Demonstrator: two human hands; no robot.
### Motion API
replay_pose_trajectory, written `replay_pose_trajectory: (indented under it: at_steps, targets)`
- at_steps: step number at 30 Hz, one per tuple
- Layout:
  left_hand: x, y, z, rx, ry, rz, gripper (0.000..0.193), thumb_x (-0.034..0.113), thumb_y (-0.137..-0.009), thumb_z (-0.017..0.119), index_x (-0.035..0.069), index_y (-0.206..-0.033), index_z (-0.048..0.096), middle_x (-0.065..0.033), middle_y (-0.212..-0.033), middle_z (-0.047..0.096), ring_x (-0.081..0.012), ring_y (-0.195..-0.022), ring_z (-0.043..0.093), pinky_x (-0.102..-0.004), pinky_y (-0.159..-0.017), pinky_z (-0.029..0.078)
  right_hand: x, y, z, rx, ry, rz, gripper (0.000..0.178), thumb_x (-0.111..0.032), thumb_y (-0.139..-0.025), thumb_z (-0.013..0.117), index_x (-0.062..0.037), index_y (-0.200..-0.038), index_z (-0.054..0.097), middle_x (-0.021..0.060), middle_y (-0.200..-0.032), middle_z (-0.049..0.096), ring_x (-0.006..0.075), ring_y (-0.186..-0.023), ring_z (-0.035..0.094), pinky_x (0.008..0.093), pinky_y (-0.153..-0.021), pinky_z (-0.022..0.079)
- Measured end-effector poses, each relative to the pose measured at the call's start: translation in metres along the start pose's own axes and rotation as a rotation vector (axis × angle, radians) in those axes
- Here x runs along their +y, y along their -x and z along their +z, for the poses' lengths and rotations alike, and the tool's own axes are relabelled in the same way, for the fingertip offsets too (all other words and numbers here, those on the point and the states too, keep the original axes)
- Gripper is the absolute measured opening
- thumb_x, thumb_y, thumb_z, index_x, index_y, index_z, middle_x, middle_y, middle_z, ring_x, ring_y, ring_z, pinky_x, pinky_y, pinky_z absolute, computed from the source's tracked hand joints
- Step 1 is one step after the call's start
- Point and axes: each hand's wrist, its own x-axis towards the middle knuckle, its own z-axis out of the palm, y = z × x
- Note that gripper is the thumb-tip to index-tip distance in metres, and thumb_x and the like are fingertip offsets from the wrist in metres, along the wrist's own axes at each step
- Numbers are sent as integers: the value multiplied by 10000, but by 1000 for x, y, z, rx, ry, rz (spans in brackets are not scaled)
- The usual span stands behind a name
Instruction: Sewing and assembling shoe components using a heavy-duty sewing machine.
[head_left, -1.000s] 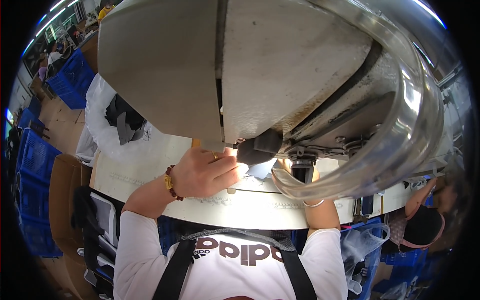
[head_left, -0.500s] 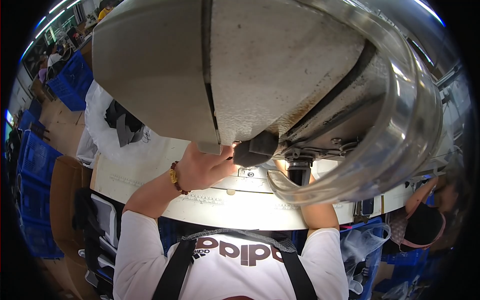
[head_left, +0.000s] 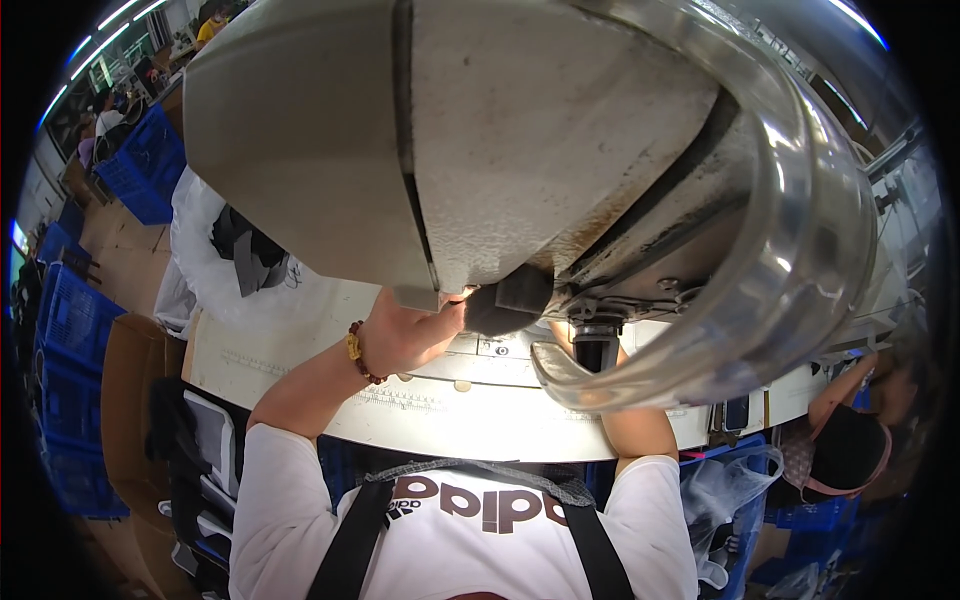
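Left hand [head_left: 405, 335]: tucked in under the lower front edge of the grey machine head [head_left: 560, 150], back of the hand up, fingers bent toward the person's right. Thumb side sits just beside the dark rounded part [head_left: 510, 303] hanging below the head; that part is directly to the right of the fingertips. Contact or small gap, cannot tell. Fingertips run out of sight behind the head edge and that part, so cannot tell how far open the hand is or whether it has hold of anything. Small bright glow right at the fingertips.

Right hand: mostly blocked by the glossy curved band [head_left: 775, 300] and the black cylinder [head_left: 597, 345] under the head. Right forearm [head_left: 637, 430] goes up behind the band; a sliver of skin shows left of the cylinder. Grip and opening: cannot tell.

Machine head sits above and beyond both hands, covering most of the upper middle of the view. Below the dark part, a small metal plate [head_left: 492, 348] is set in the white tabletop [head_left: 300, 345], between left hand and cylinder. Ruler-type scale marks run along the near side of the tabletop.

Bead bracelet [head_left: 360, 352] on left wrist. Left of the head: translucent bag [head_left: 205, 235] with dark pieces [head_left: 250, 250] in it. Far left: cardboard box [head_left: 150, 400], blue crates [head_left: 75, 370] beside it.
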Motion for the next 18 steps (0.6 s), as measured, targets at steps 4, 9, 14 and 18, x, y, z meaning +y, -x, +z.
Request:
replay_pose_trajectory:
  at_steps: [4,9,14,18]
  targets:
    - [-6,3,1,-15,-10,-16,291,-90,-751,753,89,-959,655,-71,-1027,687,-269,-908,671,-415,-762,541,0,-2,1,0,-3,0,316,-157,-881,705,-22,-1164,672,117,-1124,699,221,-1006,685,373,-882,552]
    - [-16,8,4,4,-263,69,270,-76,-766,749,74,-975,665,-96,-1062,696,-278,-946,673,-423,-812,546,0,-2,0,2,-2,0,305,-155,-880,708,-19,-1152,674,119,-1118,699,223,-1003,684,377,-877,552]
    - [-25,18,7,-35,-205,-168,266,-56,-764,760,74,-980,672,-113,-1105,700,-298,-999,672,-427,-849,546,0,-1,0,-2,-2,1,295,-152,-880,711,-16,-1140,675,121,-1112,698,226,-1000,683,382,-872,552]
    - [-26,14,7,38,-91,-249,250,-54,-768,759,69,-968,673,-119,-1111,705,-302,-1011,673,-426,-860,547,-2,-2,1,0,-1,0,287,-151,-880,713,-14,-1130,676,122,-1107,698,229,-997,682,386,-868,552]
